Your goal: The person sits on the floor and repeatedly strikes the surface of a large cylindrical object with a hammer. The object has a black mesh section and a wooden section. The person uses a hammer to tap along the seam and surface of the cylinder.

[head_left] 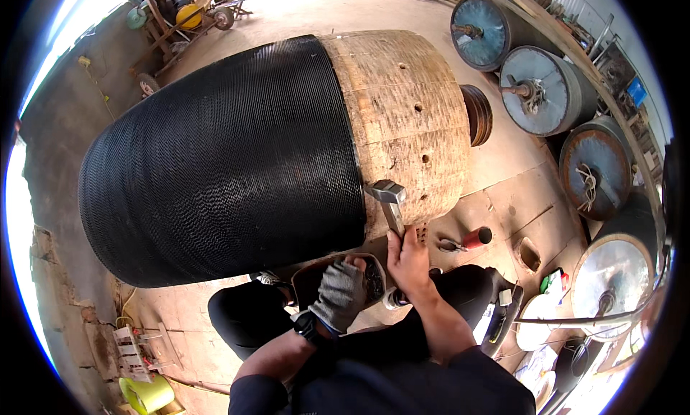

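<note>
Wooden drum (402, 120): my right hand (408, 260) grips the hammer (389, 199) at its rim; gloved left hand (339, 294) reaches into the nail bowl (305, 278) below, grasp unclear. Nailing step underway.

**The workshop floor under me**

I sit on a floor (503, 192) of pale, dusty slabs with dark joints running between them. Near my right knee a pair of pliers (451, 245) lies flat, with a red-handled tool (476, 236) just beside it. Farther to my right a small rectangular box (529, 254) sits on the slabs, and a green object (552, 280) lies past it, next to a white round lid or plate (535, 329). On my left, by the rough wall, a yellow-green bucket (147, 393) stands on the ground. Big round drums (535, 90) rest in a row along the right edge.
</note>
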Motion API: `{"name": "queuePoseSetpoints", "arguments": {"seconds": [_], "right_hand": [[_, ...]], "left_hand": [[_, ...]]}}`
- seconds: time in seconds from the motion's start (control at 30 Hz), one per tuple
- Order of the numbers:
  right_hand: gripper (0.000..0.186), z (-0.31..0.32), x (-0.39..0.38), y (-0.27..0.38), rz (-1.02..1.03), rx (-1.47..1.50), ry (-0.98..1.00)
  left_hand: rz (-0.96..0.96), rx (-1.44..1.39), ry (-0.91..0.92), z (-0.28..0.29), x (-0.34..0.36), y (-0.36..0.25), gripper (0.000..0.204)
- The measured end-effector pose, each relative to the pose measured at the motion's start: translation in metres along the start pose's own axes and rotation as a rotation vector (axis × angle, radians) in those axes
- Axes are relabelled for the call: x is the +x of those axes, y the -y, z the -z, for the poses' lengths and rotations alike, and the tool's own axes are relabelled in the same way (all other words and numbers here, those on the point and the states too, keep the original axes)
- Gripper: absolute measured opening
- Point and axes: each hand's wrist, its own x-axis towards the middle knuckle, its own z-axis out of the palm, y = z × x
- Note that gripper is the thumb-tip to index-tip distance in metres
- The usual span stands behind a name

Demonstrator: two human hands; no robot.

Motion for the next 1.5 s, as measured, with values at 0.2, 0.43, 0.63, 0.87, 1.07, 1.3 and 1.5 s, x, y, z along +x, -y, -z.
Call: {"name": "queuePoseSetpoints", "arguments": {"seconds": [0.2, 0.43, 0.63, 0.87, 1.07, 1.3, 1.5], "right_hand": [[0.013, 0.020, -0.020, -0.009, 0.486, 0.419, -0.450], [0.019, 0.008, -0.021, 0.001, 0.295, 0.070, -0.253], [0.014, 0.013, -0.009, -0.001, 0.341, -0.148, -0.257], [0.025, 0.012, -0.022, 0.004, 0.332, 0.182, -0.385], [0.018, 0.012, -0.005, -0.003, 0.331, -0.043, -0.265], [0.017, 0.011, 0.002, -0.004, 0.417, -0.118, -0.344], [0.022, 0.002, -0.029, -0.027, 0.145, 0.019, -0.238]], "left_hand": [[-0.190, -0.118, -0.288, 0.078, 0.098, 0.043, 0.048], [-0.307, 0.231, -0.527, 0.075, 0.139, 0.096, 0.056], [-0.211, 0.199, -0.571, 0.066, 0.148, 0.094, 0.039], [-0.195, 0.220, -0.567, 0.069, 0.150, 0.094, 0.037], [-0.173, 0.288, -0.552, 0.069, 0.149, 0.097, 0.044], [-0.091, 0.306, -0.475, 0.085, 0.153, 0.085, 0.049], [0.032, 0.337, -0.488, 0.078, 0.155, 0.079, 0.050]]}}
